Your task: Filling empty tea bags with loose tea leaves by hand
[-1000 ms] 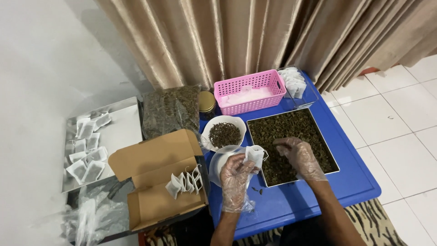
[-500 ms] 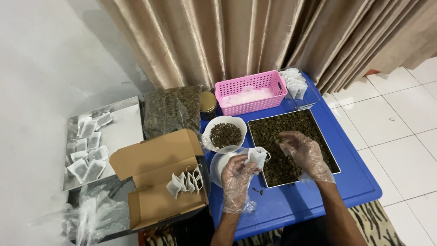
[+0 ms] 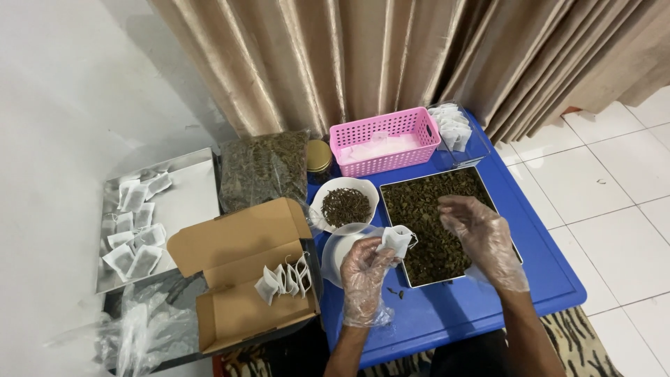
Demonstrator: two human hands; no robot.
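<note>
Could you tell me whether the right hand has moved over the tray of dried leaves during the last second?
Yes. The right hand has lifted from the near middle of the metal tray toward its right side, away from the small white bag.

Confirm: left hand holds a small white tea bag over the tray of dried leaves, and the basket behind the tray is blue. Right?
Not quite: the head view shows the basket is pink, not blue. The rest holds: the left hand holds a small white tea bag at the tray of dried leaves.
</note>
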